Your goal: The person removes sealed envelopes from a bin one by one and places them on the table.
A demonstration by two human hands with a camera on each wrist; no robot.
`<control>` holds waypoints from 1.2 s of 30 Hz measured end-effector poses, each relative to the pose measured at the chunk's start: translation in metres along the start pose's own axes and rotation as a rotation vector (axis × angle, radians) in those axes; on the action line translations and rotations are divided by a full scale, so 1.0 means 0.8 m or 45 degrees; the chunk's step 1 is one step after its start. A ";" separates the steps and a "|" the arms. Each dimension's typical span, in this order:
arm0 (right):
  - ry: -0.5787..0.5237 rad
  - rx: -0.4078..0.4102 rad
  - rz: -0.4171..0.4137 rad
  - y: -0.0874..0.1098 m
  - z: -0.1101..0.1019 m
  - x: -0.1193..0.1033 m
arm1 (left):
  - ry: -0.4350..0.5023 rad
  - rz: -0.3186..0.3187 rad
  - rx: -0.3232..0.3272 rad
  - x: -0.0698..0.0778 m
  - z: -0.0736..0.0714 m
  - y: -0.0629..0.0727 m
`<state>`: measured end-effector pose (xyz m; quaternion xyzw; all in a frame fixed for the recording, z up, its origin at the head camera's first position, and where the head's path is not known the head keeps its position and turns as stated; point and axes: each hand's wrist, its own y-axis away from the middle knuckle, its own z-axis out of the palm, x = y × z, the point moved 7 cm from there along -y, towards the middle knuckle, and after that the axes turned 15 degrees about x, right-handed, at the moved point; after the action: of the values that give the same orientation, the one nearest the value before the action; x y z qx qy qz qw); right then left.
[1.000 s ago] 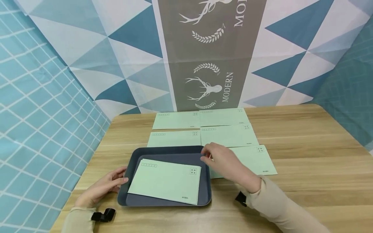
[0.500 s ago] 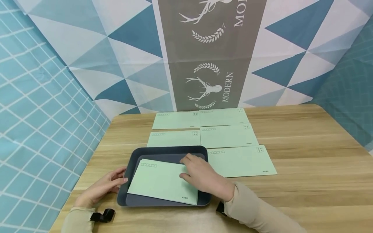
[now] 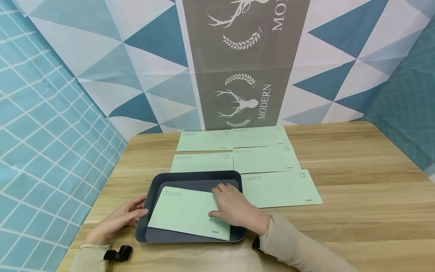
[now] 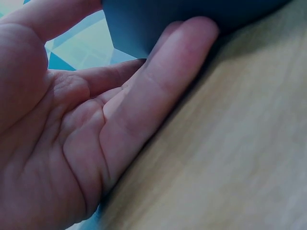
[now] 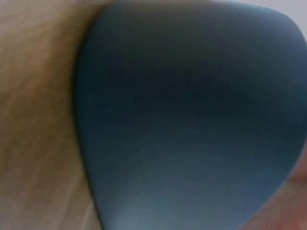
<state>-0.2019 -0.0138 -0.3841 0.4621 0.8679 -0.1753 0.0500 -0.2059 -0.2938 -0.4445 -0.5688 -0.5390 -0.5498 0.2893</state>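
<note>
A stack of pale green envelopes (image 3: pixel 185 211) lies slightly askew in a dark grey-blue tray (image 3: pixel 166 237). At the tray's left side, my left hand (image 3: pixel 117 219) holds the rim, thumb on top. The left wrist view shows its fingers against the tray's outer wall (image 4: pixel 129 28). My right hand (image 3: pixel 234 206) is over the right end of the stack, thumb and fingers spread apart at the top envelope. It covers the envelope's upper right corner. In the right wrist view the tray's outer wall (image 5: pixel 182 143) hides most of that hand.
Several envelopes lie in rows behind and right of the tray: one at back left (image 3: pixel 204 141), one at back right (image 3: pixel 259 136), two in the middle row (image 3: pixel 200 163), and one nearer (image 3: pixel 282 190). A patterned cloth backdrop (image 3: pixel 170 75) stands behind the wooden table (image 3: pixel 360 189).
My right hand has come left from the near right envelope to over the stack in the tray, then lowered slightly. My left hand stays on the tray's left rim.
</note>
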 end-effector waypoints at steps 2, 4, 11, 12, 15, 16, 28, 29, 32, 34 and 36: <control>0.027 -0.007 0.000 0.001 0.003 0.000 | -0.004 0.001 0.000 0.001 0.000 0.000; 0.047 -0.018 0.005 0.002 0.006 0.001 | -0.009 -0.002 0.001 0.001 0.001 0.000; 0.081 -0.040 0.022 0.006 0.012 0.003 | 0.006 -0.004 -0.003 0.000 0.002 0.001; 0.085 -0.039 0.021 0.006 0.012 0.004 | 0.008 -0.003 -0.004 -0.001 0.002 0.001; 0.095 -0.025 0.018 0.006 0.012 0.005 | 0.011 0.000 -0.004 -0.001 0.002 0.001; 0.100 -0.018 0.021 0.006 0.011 0.005 | 0.010 0.002 -0.003 -0.001 0.002 0.000; 0.127 0.036 0.075 0.005 0.007 0.009 | -0.005 0.012 -0.010 0.001 0.003 0.000; 0.128 0.047 0.074 0.005 0.006 0.009 | 0.000 0.019 -0.015 0.002 0.003 0.000; 0.134 0.092 0.071 0.004 0.004 0.009 | 0.011 0.036 -0.026 0.003 0.003 0.000; 0.140 0.123 0.069 0.003 0.003 0.009 | 0.011 0.038 -0.028 0.003 0.002 0.001; 0.140 0.148 0.069 0.002 0.001 0.009 | 0.007 0.033 -0.024 0.003 0.002 0.001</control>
<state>-0.2046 -0.0076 -0.3871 0.4966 0.8448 -0.1983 -0.0197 -0.2054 -0.2915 -0.4422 -0.5768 -0.5258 -0.5526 0.2924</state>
